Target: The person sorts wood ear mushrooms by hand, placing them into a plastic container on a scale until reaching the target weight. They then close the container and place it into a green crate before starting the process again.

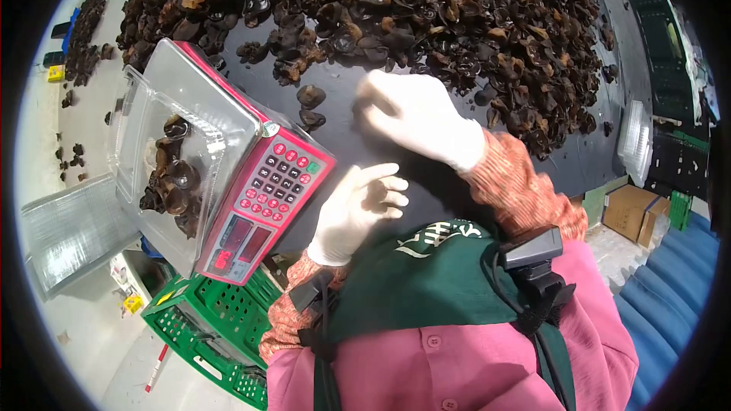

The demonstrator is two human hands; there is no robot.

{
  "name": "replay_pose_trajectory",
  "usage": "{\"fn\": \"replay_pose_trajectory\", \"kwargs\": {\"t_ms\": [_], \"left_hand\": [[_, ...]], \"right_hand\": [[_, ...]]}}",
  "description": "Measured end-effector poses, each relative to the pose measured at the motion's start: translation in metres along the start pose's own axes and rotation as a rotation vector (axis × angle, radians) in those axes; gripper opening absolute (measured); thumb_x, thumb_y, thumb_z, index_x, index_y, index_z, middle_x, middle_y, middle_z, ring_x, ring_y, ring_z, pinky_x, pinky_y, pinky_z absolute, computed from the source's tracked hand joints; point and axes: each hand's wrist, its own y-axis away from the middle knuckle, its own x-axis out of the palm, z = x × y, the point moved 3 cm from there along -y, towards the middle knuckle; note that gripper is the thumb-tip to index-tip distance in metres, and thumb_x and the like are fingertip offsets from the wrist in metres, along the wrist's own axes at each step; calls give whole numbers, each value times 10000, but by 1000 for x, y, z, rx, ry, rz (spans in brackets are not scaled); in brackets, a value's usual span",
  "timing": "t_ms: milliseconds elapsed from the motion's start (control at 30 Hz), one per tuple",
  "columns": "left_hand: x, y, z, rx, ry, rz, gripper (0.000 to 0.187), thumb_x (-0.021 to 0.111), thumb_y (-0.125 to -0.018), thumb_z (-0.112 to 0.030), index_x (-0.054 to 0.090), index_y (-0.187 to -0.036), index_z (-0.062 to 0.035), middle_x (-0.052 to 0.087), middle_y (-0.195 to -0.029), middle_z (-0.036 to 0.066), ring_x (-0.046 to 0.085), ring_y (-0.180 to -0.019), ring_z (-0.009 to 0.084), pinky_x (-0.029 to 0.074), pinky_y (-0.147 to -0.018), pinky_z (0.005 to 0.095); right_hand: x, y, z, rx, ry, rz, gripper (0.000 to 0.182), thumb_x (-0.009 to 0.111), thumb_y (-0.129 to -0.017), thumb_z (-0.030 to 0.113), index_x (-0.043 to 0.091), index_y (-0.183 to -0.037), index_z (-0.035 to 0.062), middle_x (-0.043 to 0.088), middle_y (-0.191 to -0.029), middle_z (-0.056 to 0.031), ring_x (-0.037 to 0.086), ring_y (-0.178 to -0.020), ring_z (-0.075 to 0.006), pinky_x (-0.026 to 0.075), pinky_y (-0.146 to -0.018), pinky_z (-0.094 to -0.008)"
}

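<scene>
My left hand [358,213], in a white glove, is in front of me beside the scale. Its fingers are loosely curved and apart, with nothing seen in them. Over the dark tabletop, close to the pile's near edge, is my white-gloved right hand [419,113]; its fingertips point down and are blurred. Loose wood ear mushrooms [311,97] lie to the left of it. A large heap of wood ear mushrooms [426,15] covers the far side. The pink digital scale [283,183] carries a clear plastic container [221,137] with several wood ears [181,175] inside.
Below the scale stands a green plastic crate [213,312]. Stacked clear containers sit at left [76,221] and right [635,141]. A cardboard box [628,209] is at right, near blue sheeting [670,297]. More mushrooms [85,38] lie on the far-left table.
</scene>
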Motion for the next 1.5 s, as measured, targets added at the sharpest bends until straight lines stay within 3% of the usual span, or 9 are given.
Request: {"fn": "replay_pose_trajectory", "kwargs": {"t_ms": [67,133,200,367,533,833,1000,1200,1500], "left_hand": [[2,-6,2,-17,138,52,649,230,-1097,-491,480,-1378,37,609,-1258,240,614,-1122,336,528,-911,424],[15,-8,-12,176,-388,60,448,496,-1033,-230,443,-1386,42,575,-1290,229,619,-1118,349,550,-919,447],[18,-6,-9,401,-448,40,583,673,-845,109,429,-1372,50,582,-1249,181,625,-1122,298,587,-888,394],[7,4,0,-144,47,-36,284,458,-1019,-38,555,-1284,-11,625,-1178,130,614,-1000,193,512,-775,272],[18,9,-5,-2,-446,-62,400,395,-1081,-272,545,-1329,3,641,-1233,161,646,-1053,262,547,-806,340],[29,-2,1,-96,516,33,490,365,-1061,-416,576,-1270,-27,644,-1196,177,590,-1202,328,542,-922,515],[6,7,14,-44,195,70,462,574,-944,77,506,-1388,-33,569,-1258,176,597,-1103,245,560,-839,369],[6,18,11,-23,179,49,345,466,-1064,-279,587,-1297,-55,614,-1193,142,604,-1002,226,514,-786,326],[19,33,3,186,-307,32,312,526,-1036,-199,583,-1307,-55,623,-1194,144,608,-978,203,496,-738,284]], "right_hand": [[-16,22,19,124,-224,179,209,612,-884,190,634,-1044,57,688,-786,-126,685,-705,-313,542,-649,-406],[-22,30,30,36,-233,400,286,626,-884,223,643,-1113,51,686,-772,-126,687,-707,-309,545,-665,-395],[-20,24,31,11,-230,447,324,646,-872,244,647,-1131,49,688,-791,-133,688,-741,-320,547,-687,-412],[20,-33,31,-155,61,-12,284,712,-821,200,644,-1057,57,591,-983,-136,642,-852,-323,536,-698,-440],[63,-43,11,-241,236,66,265,706,-796,156,631,-1040,84,563,-1026,-145,634,-897,-309,539,-717,-389],[-35,39,52,-167,-188,341,270,660,-846,151,623,-1097,62,605,-1022,-113,664,-861,-307,556,-738,-373],[-21,-9,34,-249,62,2,283,669,-852,174,623,-1112,69,596,-1011,-117,664,-803,-320,555,-672,-409],[50,-99,19,-258,363,-23,229,556,-884,115,630,-1095,67,580,-993,-194,668,-839,-337,538,-698,-446],[5,-21,25,-155,258,-2,103,632,-840,153,595,-911,88,559,-929,-149,641,-802,-352,527,-678,-437]]}}
